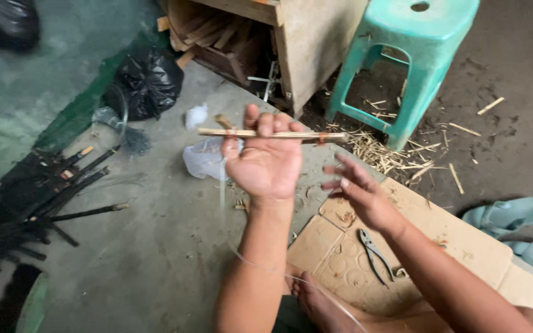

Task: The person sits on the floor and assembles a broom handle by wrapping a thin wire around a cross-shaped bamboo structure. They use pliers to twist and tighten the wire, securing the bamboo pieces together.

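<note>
A grey concrete floor carries flattened cardboard with pliers lying on it, a teal plastic stool, a wooden box, a black plastic bag and a pile of black-painted sticks at the left. The left hand is raised palm-up, its fingers curled over a thin bamboo stick held level, with a clear line hanging from it. The right hand is open with fingers spread, just below the stick's right end, gripping nothing.
</note>
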